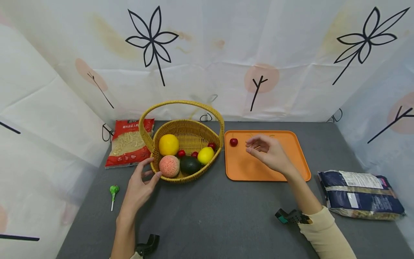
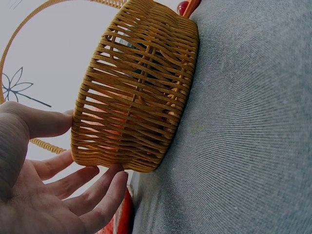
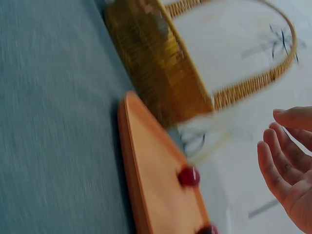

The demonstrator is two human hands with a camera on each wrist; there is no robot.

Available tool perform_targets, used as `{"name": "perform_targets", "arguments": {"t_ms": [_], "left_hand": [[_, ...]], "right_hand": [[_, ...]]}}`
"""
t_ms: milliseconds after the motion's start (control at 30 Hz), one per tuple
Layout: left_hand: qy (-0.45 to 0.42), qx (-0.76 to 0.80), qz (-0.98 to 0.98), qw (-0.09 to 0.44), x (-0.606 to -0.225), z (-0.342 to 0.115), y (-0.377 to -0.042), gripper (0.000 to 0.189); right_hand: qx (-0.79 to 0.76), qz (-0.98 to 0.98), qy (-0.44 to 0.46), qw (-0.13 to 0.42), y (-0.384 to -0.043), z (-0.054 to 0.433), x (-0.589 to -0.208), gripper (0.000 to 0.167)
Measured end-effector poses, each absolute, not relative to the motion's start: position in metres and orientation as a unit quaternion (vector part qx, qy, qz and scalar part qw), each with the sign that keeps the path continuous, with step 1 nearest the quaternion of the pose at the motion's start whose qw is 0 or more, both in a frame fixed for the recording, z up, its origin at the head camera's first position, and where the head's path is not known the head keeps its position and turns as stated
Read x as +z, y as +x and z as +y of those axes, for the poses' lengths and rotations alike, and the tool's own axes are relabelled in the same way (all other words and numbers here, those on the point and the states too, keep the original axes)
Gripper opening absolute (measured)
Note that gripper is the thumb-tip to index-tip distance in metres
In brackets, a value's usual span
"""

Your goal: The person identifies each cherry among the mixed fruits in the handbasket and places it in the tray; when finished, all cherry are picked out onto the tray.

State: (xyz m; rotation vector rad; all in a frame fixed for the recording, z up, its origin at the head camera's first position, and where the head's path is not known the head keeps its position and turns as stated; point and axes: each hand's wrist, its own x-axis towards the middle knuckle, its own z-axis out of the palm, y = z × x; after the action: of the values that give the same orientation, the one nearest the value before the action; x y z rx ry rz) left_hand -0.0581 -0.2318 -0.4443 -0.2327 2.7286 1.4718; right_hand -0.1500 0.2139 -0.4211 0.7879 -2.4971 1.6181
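Note:
A yellow wicker basket [image 1: 185, 126] with a tall handle holds an orange [image 1: 169, 145], a peach [image 1: 169, 166], an avocado [image 1: 190, 165], a lemon [image 1: 205, 155] and red cherries [image 1: 181, 153]. My left hand [image 1: 142, 187] grips the basket's near left end, thumb on the rim and fingers against the woven side [image 2: 131, 97]. Over the orange tray [image 1: 252, 172], my right hand [image 1: 270, 153] hovers with loosely bent fingers and nothing in them. One cherry [image 1: 234, 142] lies at the tray's left; the right wrist view shows a second cherry [image 3: 208, 229], hidden from the head view.
A red bag of pasta [image 1: 129, 144] lies behind the basket's left side. Nearer on the left is a green lollipop [image 1: 114, 191]. To the right of the tray lies a dark blue packet [image 1: 360, 196]. Patterned white cloth [image 1: 207, 54] encloses the grey table [image 1: 207, 223].

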Motion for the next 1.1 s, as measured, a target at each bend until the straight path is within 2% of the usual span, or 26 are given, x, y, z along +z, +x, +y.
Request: {"name": "perform_targets", "arguments": {"t_ms": [233, 533, 700, 833, 967, 1100], "left_hand": [[-0.074, 0.475, 0.877, 0.018, -0.444, -0.232, -0.059, 0.067], [-0.078, 0.475, 0.876, 0.022, -0.443, -0.233, -0.059, 0.068], [-0.068, 0.474, 0.878, 0.01, -0.445, -0.233, -0.059, 0.066], [-0.063, 0.474, 0.878, 0.003, -0.446, -0.233, -0.059, 0.066], [-0.066, 0.475, 0.878, 0.009, -0.445, -0.233, -0.058, 0.067], [-0.07, 0.477, 0.876, 0.016, -0.445, -0.233, -0.058, 0.068]], "right_hand": [[0.528, -0.793, 0.303, -0.018, -0.135, 0.166, -0.406, 0.022], [0.52, -0.778, 0.344, -0.081, -0.145, 0.104, -0.409, 0.023], [0.498, -0.781, 0.357, -0.12, -0.16, 0.069, -0.409, 0.024], [0.452, -0.801, 0.359, -0.157, -0.179, 0.042, -0.409, 0.031], [0.401, -0.825, 0.344, -0.2, -0.199, 0.021, -0.411, 0.037], [0.367, -0.84, 0.328, -0.226, -0.215, 0.005, -0.415, 0.035]]}}
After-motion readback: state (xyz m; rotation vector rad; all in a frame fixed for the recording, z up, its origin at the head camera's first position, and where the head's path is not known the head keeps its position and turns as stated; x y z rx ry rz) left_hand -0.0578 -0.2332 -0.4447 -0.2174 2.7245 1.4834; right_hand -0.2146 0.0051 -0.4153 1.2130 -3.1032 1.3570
